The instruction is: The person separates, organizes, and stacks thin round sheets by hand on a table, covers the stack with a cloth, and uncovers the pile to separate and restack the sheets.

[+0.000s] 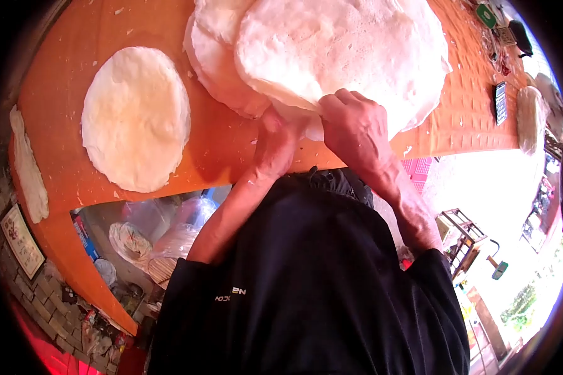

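Note:
A pile of large, pale, rounded flat sheets [350, 50] lies at the top middle of the orange table. They have soft uneven edges, and I cannot tell their material. My right hand [355, 130] is closed, pinching the near edge of the top sheet. Close beside it, my left hand [276, 140] reaches in at the pile's near edge; its fingers are hidden under the sheets. One separate oval sheet [136, 119] lies flat to the left, apart from both hands.
The orange table [225, 147] carries a calculator [500, 103], a green-lidded item [485, 16] and a long pale bundle [532, 120] on the right. A pale strip [28, 164] lies along its left edge. Plastic bags [169, 222] sit below; a metal frame [461, 234] stands lower right.

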A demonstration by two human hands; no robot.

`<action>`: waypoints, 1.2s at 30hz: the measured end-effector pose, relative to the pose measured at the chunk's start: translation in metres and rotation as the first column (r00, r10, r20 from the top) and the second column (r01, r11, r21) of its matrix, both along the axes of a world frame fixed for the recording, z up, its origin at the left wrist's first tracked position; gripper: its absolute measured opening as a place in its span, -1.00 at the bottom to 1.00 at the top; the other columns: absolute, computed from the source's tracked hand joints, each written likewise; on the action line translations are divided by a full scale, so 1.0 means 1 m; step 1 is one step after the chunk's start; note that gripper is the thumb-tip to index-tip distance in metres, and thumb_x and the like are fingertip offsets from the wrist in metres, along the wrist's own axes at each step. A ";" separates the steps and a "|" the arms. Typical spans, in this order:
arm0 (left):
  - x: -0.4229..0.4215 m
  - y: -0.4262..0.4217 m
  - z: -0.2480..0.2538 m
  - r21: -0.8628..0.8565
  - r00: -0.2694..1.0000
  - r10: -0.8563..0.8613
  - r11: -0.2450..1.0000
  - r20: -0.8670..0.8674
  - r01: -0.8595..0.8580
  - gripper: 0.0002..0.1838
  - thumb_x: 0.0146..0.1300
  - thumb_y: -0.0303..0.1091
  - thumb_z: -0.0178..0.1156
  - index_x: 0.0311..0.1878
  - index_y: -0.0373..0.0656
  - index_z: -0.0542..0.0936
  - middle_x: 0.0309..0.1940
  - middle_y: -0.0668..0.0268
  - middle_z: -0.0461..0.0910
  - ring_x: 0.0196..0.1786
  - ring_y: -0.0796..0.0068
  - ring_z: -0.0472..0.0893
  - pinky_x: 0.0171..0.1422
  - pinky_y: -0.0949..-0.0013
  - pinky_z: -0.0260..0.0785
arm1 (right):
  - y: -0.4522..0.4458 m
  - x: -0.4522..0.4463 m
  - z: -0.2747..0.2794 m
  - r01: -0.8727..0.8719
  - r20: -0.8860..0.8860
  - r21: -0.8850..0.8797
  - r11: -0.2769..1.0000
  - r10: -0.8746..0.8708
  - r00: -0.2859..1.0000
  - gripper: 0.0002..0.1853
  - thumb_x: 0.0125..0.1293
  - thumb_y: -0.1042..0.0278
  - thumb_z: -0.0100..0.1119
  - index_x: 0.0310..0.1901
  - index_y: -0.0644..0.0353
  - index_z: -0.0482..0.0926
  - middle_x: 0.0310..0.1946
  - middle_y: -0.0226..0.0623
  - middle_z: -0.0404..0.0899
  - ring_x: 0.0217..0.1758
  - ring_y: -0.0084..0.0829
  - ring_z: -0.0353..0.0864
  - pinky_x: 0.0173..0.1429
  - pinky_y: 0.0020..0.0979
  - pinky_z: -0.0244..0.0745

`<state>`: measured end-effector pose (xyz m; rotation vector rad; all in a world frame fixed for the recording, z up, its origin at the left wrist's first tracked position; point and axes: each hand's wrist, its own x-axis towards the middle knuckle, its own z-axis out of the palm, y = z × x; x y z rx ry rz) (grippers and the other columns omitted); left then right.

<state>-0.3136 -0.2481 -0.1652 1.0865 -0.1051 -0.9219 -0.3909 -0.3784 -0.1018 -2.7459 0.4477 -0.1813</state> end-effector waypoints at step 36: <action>0.010 0.046 -0.009 -0.083 0.899 -0.013 0.996 -0.438 -0.026 -0.32 0.29 -0.06 0.20 0.36 -0.22 0.26 0.23 0.20 0.41 0.26 0.26 0.40 0.39 0.17 0.20 | 0.034 -0.003 -0.005 -0.252 0.004 0.293 0.922 0.262 0.965 -0.78 0.07 0.26 0.29 -0.33 0.21 0.57 -0.44 -0.10 0.50 -0.32 -0.11 0.58 -0.25 -0.19 0.51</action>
